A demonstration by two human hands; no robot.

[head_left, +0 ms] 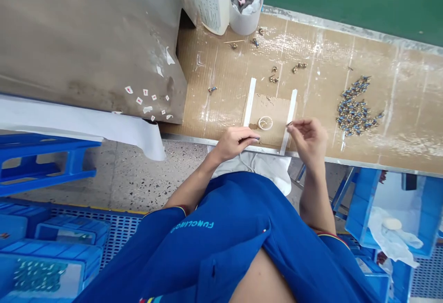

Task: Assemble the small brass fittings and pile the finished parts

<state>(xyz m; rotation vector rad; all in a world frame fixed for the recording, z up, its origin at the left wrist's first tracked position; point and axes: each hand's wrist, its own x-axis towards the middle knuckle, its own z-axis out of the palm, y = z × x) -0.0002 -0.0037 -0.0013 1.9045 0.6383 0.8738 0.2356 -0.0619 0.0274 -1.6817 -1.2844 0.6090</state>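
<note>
My left hand (235, 143) is at the table's front edge, fingers pinched on a small metal piece (259, 142) whose tip juts out past the fingertips. To its right, my right hand (309, 141) is half curled, thumb and forefinger pressed together on a tiny dark sliver (290, 124) too small to name. Between the hands a small round white dish (265, 123) with a thin curved strip in it rests on a cardboard piece (280, 109). White tape strips (249, 102) run along both sides of that cardboard. A few tiny bits lie above the dish.
A pile of small brass-and-blue metal parts (358, 109) lies to the right. Several similar parts (273, 79) are scattered behind the dish. A tape roll holding scraps (246, 16) and a white bottle (212, 3) stand at the back. A metal housing (104, 39) bounds the left side.
</note>
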